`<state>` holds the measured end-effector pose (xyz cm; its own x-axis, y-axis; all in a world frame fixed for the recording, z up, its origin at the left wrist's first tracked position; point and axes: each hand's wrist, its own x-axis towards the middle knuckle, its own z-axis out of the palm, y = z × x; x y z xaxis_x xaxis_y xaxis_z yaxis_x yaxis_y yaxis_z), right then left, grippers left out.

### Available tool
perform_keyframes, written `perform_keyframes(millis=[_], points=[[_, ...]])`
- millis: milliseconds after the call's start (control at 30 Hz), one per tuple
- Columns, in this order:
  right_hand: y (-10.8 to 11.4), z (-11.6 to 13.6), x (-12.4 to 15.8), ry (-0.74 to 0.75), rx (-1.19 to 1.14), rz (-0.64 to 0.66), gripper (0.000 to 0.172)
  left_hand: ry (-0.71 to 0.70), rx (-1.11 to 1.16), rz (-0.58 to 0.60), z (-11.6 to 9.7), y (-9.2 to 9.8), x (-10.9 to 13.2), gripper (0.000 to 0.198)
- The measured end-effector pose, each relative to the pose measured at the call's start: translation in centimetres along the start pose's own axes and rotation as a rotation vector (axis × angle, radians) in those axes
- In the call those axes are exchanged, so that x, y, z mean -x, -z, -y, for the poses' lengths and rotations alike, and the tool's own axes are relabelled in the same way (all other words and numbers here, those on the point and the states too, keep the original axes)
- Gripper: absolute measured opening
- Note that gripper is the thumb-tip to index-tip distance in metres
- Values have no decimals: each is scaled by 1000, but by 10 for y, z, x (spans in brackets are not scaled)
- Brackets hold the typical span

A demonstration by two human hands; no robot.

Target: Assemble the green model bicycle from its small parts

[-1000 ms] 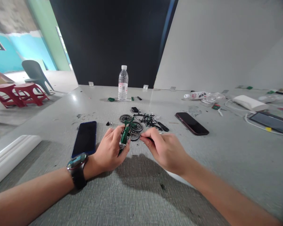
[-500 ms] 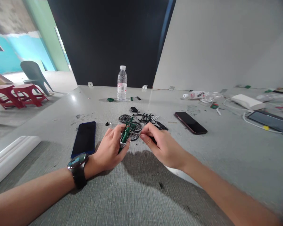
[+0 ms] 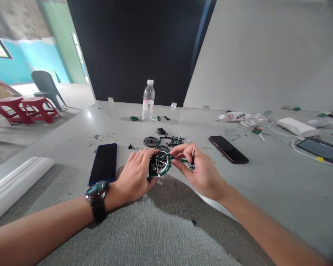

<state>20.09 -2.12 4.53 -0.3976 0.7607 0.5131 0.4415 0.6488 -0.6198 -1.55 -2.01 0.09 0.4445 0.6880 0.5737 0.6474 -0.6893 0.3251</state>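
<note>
My left hand is closed around a small green model bicycle, gripping it by the wheel side. The spoked wheel and its green curved guard face me. From the right, my right hand pinches the green frame between thumb and forefinger. A thin dark piece also shows among its curled fingers; its kind is unclear. Just behind my hands lie black model bicycle parts: a spoked wheel and a dark frame. Small black and silver bits rest beside them. My fingers hide part of the model.
A phone lies left of my hands, another phone to the right. A water bottle stands at the back near green bits. Plastic packaging, a white box and a cabled device occupy the right.
The green model bicycle has been turned, so its wheel now faces me. My right hand has come up to it and taken hold of its frame. The view has shifted slightly left.
</note>
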Motion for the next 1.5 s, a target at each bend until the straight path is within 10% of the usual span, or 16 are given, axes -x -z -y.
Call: perform_keyframes(millis=[867, 1133, 1267, 1500], points=[[-7, -14, 0, -417, -282, 145, 42, -65, -179, -65, -5, 5, 1, 64], [-3, -14, -5, -514, -373, -154, 44, 174, 87, -341, 4, -5, -3, 80], [-5, -12, -8, -535, -605, -320, 45, 169, 375, -203, 5, -4, -7, 44], [-33, 1, 4, -509, -743, -184, 46, 164, 829, 99, 1, 0, -13, 27]])
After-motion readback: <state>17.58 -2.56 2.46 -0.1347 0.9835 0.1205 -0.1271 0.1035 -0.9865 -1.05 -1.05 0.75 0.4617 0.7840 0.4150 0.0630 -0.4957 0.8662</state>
